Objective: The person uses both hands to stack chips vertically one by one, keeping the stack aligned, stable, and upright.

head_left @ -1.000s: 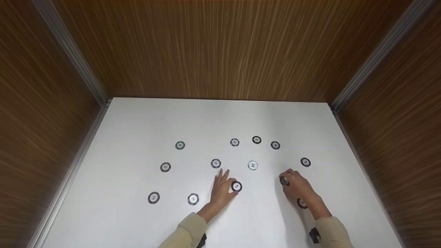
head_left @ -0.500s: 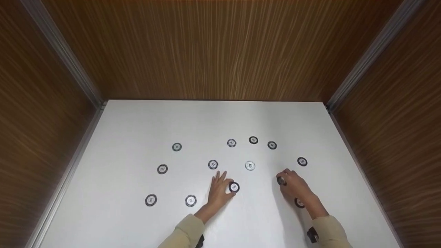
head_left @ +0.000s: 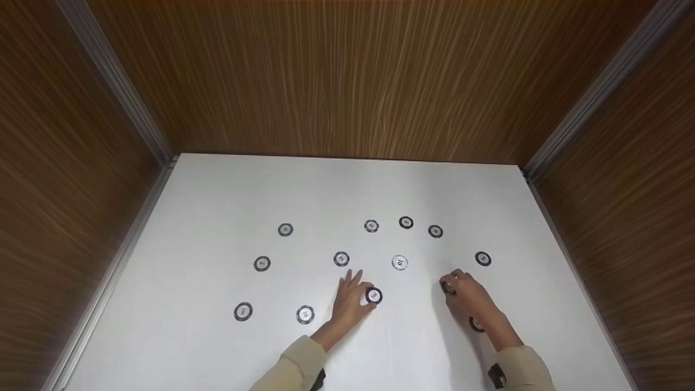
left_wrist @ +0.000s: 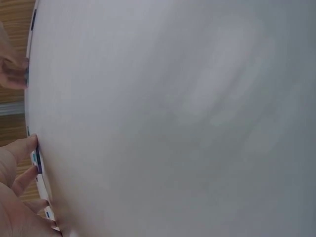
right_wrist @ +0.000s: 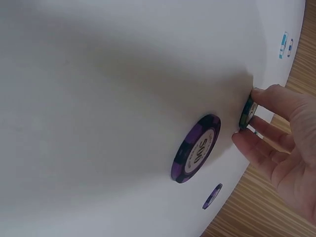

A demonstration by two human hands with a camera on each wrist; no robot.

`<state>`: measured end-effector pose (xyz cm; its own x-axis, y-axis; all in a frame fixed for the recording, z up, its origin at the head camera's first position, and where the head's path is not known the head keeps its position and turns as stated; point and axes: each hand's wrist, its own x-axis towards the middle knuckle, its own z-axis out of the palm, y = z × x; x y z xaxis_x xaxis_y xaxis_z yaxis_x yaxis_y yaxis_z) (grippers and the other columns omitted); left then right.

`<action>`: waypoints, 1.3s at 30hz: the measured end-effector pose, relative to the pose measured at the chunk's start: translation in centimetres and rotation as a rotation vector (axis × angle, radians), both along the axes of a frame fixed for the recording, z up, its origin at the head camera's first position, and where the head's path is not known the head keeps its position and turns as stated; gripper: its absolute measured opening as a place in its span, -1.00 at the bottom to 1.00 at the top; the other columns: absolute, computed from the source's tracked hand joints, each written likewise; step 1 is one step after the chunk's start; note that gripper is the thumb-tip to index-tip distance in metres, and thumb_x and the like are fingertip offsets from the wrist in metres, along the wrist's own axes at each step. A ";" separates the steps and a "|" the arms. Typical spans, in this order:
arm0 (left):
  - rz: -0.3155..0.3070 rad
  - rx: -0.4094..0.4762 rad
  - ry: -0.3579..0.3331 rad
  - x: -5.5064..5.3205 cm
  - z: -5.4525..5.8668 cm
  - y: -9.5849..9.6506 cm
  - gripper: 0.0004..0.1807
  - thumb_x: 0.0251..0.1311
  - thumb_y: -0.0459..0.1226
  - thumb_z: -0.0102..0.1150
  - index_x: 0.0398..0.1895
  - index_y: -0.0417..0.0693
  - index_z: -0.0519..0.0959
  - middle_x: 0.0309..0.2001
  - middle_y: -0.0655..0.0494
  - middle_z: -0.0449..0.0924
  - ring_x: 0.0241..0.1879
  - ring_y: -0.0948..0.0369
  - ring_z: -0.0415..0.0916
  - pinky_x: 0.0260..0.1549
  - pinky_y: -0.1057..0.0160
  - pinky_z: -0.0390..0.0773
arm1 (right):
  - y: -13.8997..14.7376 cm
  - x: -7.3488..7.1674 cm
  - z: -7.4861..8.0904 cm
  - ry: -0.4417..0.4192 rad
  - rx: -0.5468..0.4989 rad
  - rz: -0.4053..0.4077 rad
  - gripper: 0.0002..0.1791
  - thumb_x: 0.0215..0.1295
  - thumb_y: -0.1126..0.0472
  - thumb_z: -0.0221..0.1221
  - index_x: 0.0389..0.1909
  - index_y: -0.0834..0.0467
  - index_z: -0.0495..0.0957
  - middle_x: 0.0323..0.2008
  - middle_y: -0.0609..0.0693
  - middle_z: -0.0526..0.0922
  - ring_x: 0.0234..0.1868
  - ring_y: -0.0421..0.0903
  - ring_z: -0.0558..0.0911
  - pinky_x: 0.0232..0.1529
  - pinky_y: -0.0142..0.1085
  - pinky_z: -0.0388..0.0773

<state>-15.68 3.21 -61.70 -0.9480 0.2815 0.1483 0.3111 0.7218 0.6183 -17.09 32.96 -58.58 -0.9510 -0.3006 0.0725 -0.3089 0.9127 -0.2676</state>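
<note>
My left hand (head_left: 347, 305) lies low over the white tabletop in the head view, thumb and index finger gripping a dark-rimmed poker chip (head_left: 374, 295) at its edges. The left wrist view shows that chip (left_wrist: 38, 157) edge-on between the two fingers. To the right, my right hand (head_left: 468, 293) pinches another poker chip (head_left: 448, 288), partly covered by the fingers. It looks dark green in the right wrist view, where the right hand (right_wrist: 291, 143) holds it by its edge. Below the right wrist lies a purple and black chip marked 500 (right_wrist: 196, 149), half hidden in the head view.
Several more chips lie flat and spread out, among them a pale one marked 10 (head_left: 399, 263), one at far left (head_left: 243, 311) and one at right (head_left: 482, 258). Wood-grained panels (head_left: 347, 81) wall the white table (head_left: 179, 347) at the back and both sides.
The head view shifts slightly and returns. Both hands keep their hold on their chips, and nothing on the table visibly moves.
</note>
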 end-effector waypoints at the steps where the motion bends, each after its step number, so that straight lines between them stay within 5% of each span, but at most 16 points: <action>1: 0.000 0.007 -0.001 0.0 0.0 0.0 -0.58 -0.11 -0.19 0.38 -0.11 -0.06 0.55 0.25 -0.17 0.26 0.30 -0.14 0.01 0.26 -0.05 -0.05 | 0.0 0.0 0.0 0.006 -0.003 0.003 -0.64 -0.06 0.42 0.29 -0.14 0.22 0.57 -0.20 0.15 0.50 -0.19 0.11 0.54 -0.19 -0.12 0.55; 14: -0.008 0.005 0.013 -0.2 0.0 0.0 -0.60 -0.11 -0.20 0.38 -0.15 -0.06 0.56 0.23 -0.17 0.28 0.28 -0.16 0.03 0.25 -0.08 -0.03 | -1.7 -0.6 1.1 0.023 0.008 0.107 -0.67 -0.03 0.54 0.23 -0.21 0.20 0.60 -0.20 0.14 0.49 -0.17 0.09 0.53 -0.18 -0.15 0.54; 24: -0.012 -0.006 -0.013 -0.2 0.1 0.0 -0.59 -0.09 -0.18 0.37 -0.12 -0.06 0.55 0.25 -0.16 0.25 0.30 -0.14 0.00 0.26 -0.05 -0.06 | -3.7 -0.8 2.0 0.020 -0.029 0.135 -0.68 -0.08 0.46 0.33 -0.23 0.19 0.62 -0.22 0.09 0.50 -0.22 0.02 0.53 -0.22 -0.19 0.55; 39: 0.007 -0.004 -0.048 -0.1 0.4 0.1 -0.61 -0.13 -0.20 0.39 -0.16 -0.05 0.55 0.25 -0.16 0.25 0.30 -0.13 0.00 0.26 -0.06 -0.07 | -7.2 -0.8 2.5 0.072 -0.036 0.284 -0.64 -0.12 0.41 0.37 -0.21 0.16 0.62 -0.21 0.07 0.51 -0.28 -0.07 0.54 -0.29 -0.29 0.57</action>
